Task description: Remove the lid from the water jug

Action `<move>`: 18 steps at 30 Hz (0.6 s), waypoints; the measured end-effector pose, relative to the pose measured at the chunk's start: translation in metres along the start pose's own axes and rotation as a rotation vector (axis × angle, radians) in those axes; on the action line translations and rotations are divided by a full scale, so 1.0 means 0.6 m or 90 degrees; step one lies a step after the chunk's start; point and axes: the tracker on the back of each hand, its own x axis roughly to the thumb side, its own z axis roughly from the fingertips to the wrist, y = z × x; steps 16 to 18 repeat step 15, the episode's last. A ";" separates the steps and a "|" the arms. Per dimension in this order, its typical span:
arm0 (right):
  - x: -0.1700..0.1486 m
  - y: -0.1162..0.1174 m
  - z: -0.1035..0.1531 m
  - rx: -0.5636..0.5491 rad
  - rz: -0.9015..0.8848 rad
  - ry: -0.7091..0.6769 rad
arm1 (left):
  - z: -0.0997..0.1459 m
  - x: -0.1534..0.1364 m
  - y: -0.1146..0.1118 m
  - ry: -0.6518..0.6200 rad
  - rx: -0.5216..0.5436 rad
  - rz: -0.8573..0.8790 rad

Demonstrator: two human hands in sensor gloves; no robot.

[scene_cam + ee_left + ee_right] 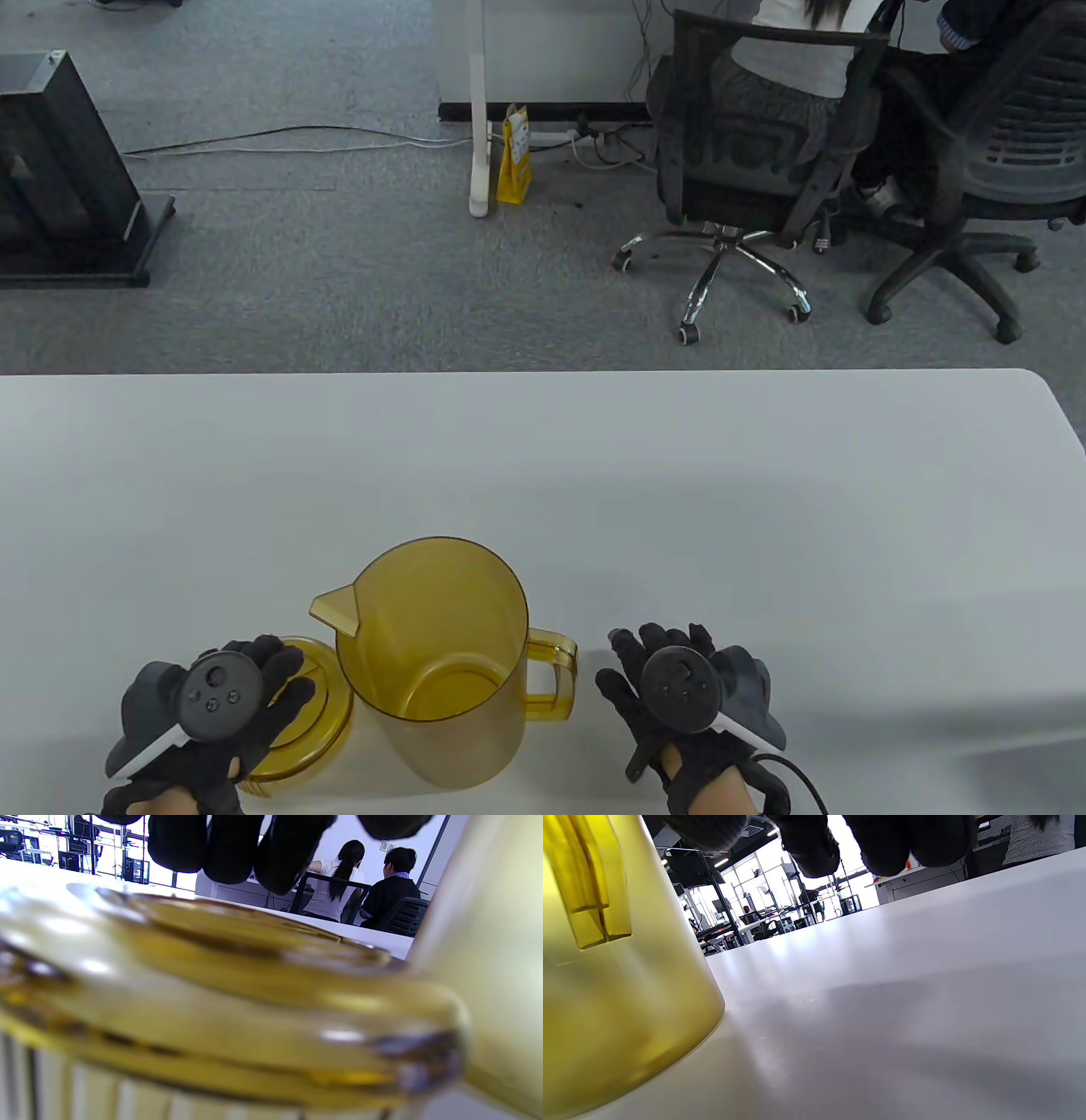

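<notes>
The amber see-through water jug [433,662] stands upright near the table's front edge with its mouth uncovered, spout to the left and handle [551,679] to the right. Its round amber lid [318,722] lies flat on the table just left of the jug. My left hand [276,679] hovers over the lid with fingers spread and holds nothing; in the left wrist view the fingertips [233,853] hang above the lid [237,984], apart from it. My right hand [653,658] lies open, fingers spread, right of the handle. The jug wall [606,984] fills the right wrist view's left side.
The white table [679,492] stretches away behind and to the right of the jug. Beyond its far edge are grey carpet, office chairs [747,170] with seated people, a desk leg [479,110] and a black stand [59,178].
</notes>
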 end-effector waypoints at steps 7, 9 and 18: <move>-0.017 -0.005 0.005 -0.007 -0.013 0.026 | 0.000 -0.004 0.010 -0.005 0.007 0.018; -0.020 -0.005 0.005 -0.005 -0.014 0.031 | -0.002 -0.004 0.007 -0.005 -0.002 0.015; -0.018 -0.004 0.005 0.000 -0.012 0.032 | -0.005 0.001 0.002 -0.008 -0.017 -0.002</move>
